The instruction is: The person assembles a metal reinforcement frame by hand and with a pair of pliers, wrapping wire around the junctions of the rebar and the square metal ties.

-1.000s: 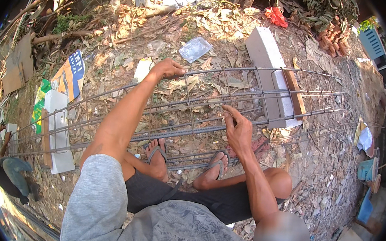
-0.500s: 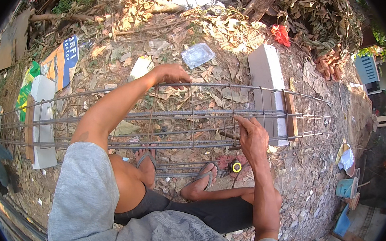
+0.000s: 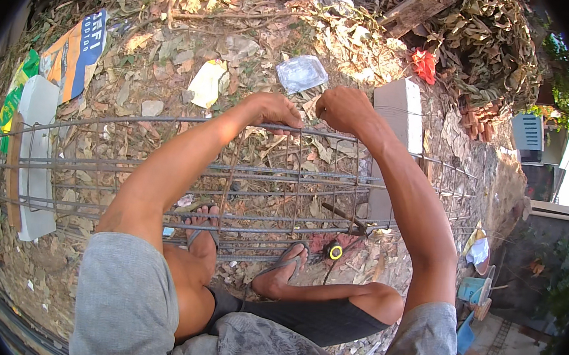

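A long steel rebar cage point(image 3: 259, 231) lies crosswise in front of me, its long bars linked by square stirrups. My left hand point(image 3: 275, 112) is closed at the far top bar, fingers curled over it beside a stirrup. Just right of it, my right hand point(image 3: 346, 108) is above the same bar, its fingers pressed together and bent down. Whatever is in the right fingers is hidden. Below the cage's near side are a tool with a dark handle point(image 3: 342, 214) and a round black-and-yellow object point(image 3: 335, 251), resembling a tape measure.
Pale blocks support the cage at the left point(image 3: 35, 176) and right point(image 3: 408, 114), with wood strips against them. Dry leaves cover the ground. A clear plastic tray point(image 3: 301, 74), a printed sack point(image 3: 79, 51) and a red plastic scrap point(image 3: 423, 66) lie beyond. My sandalled feet are under the near bars.
My right hand has gone from the cage's middle bars up to the far top bar, beside my left hand. The left hand stays at that bar. The view has shifted slightly.
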### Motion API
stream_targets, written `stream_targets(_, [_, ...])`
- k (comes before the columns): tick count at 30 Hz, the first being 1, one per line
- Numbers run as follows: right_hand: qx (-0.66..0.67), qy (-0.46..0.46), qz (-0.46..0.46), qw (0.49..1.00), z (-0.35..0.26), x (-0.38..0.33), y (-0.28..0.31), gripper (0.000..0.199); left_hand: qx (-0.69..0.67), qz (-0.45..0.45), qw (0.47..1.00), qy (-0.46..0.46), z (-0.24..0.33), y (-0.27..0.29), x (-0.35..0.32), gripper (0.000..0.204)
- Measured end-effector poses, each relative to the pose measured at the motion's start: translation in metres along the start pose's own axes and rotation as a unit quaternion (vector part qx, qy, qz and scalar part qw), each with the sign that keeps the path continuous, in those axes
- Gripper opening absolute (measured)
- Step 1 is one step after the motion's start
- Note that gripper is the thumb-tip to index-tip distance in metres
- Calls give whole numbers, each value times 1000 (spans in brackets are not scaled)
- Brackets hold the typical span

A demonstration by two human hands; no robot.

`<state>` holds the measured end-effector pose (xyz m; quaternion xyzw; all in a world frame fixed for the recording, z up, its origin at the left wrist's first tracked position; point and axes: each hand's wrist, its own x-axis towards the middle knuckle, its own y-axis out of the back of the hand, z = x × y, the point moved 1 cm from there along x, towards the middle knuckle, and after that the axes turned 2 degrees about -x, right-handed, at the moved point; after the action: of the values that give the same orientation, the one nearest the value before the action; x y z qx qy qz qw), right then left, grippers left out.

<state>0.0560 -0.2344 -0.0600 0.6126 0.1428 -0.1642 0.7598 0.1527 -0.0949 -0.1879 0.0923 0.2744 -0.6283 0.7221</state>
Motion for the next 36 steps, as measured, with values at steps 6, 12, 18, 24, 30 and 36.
stream_targets(6, [24, 58, -130, 990, -8, 26, 2, 20, -3, 13, 1000, 16, 0, 0, -1, 19])
stream_targets(12, [70, 55, -185, 979, -11, 36, -1, 24, 12, 2, 1000, 21, 4, -1, -3, 24])
stream_targets(18, [100, 67, -136, 983, -10, 31, -8, 20, 10, 6, 1000, 22, 2, -1, 0, 25])
stream_targets(24, [71, -10, 42, 997, -39, -22, -23, 18, 17, -12, 1000, 17, -3, -2, 4, 18])
stream_targets(30, [172, -26, 162, 971, -58, -70, -57, 28, -40, -31, 998, 23, -5, 1, 6, 18])
stream_targets(36, [86, 7, 193, 977, -47, -51, -56, 29, -38, -35, 998, 26, -9, 6, 10, 19])
